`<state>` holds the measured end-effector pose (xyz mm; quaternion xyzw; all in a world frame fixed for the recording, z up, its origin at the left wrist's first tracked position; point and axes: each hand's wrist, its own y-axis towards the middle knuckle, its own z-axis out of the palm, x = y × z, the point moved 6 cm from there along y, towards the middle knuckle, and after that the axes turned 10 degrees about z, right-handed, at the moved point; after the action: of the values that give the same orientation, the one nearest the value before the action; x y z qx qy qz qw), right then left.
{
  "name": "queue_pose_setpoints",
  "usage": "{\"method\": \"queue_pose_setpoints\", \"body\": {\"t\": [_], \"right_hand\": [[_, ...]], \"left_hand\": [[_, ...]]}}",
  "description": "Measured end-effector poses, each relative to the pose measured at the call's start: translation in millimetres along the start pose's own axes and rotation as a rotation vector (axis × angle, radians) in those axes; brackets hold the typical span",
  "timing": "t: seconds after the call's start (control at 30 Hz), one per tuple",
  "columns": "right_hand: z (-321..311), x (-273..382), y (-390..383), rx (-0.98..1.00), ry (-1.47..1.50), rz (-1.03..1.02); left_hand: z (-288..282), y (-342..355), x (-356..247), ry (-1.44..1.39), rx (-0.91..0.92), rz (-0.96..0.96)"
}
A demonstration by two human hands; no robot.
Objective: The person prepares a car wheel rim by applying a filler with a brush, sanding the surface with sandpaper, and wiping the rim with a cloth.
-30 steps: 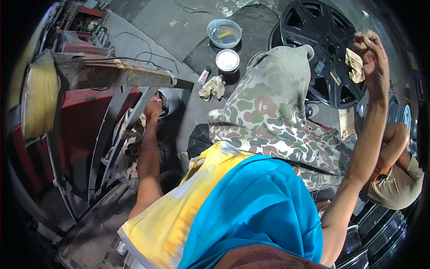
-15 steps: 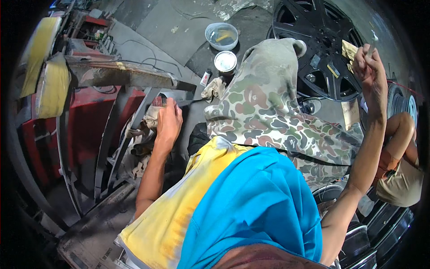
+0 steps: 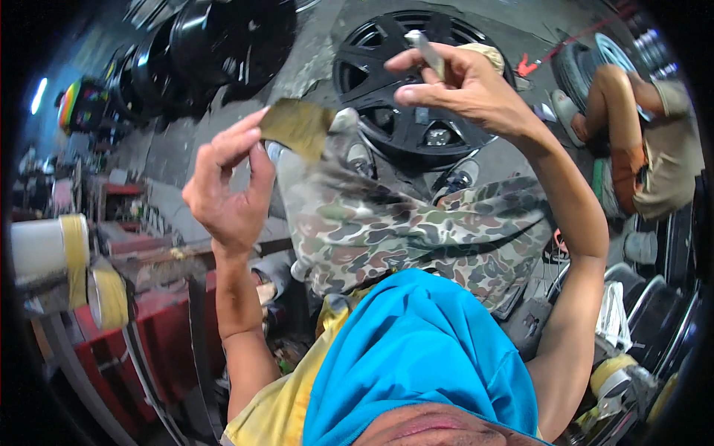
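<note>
My left hand (image 3: 227, 189) is raised at the centre-left, pinching a ragged olive-brown sheet, apparently paper or sandpaper (image 3: 296, 130), by its left edge between thumb and fingers. My right hand (image 3: 476, 97) is up over a large black alloy wheel (image 3: 357, 70) lying on the floor, gripping a small flat pale tool (image 3: 428, 53), perhaps a scraper, with some fingers curled round it and others stretched out. A crumpled tan paper (image 3: 487, 56) sits on the wheel behind my right hand. Below both hands are my camouflage-clad legs (image 3: 401, 238), with my shoes partly showing.
Black rims (image 3: 216, 44) stand at the upper left, and more (image 3: 651, 312) at the lower right. A metal frame (image 3: 130, 334) with yellow tape rolls (image 3: 108, 293) is at my left, before red equipment (image 3: 171, 327). Another person (image 3: 636, 141) crouches at the right beside a tyre (image 3: 576, 67).
My left hand has risen from beside the metal frame and now holds the olive sheet. My right hand has moved leftward with its tool. The view has shifted, showing more rims at the upper left.
</note>
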<state>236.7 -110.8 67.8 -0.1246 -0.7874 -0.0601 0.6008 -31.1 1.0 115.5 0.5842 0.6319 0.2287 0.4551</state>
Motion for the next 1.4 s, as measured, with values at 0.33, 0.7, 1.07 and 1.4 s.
{"method": "queue_pose_setpoints", "body": {"t": [0.33,0.7,1.07,1.4], "right_hand": [[-74.1,-21.9,-17.0,-0.291,0.026,-0.156],[-106.3,-58.6,-18.8,-0.553,0.354,0.204],[-104.1,-67.5,-23.0,-0.621,-0.035,-0.104],[-82.8,-48.8,-12.4,-0.594,-0.415,-0.416]], "left_hand": [[134.5,93.2,47.8,-0.806,-0.002,-0.142],[250.1,82.6,52.1,-0.906,0.653,-0.51],[267.6,58.1,105.5,-1.175,0.398,-0.907],[261.6,56.5,94.5,-1.352,0.377,-0.941]]}}
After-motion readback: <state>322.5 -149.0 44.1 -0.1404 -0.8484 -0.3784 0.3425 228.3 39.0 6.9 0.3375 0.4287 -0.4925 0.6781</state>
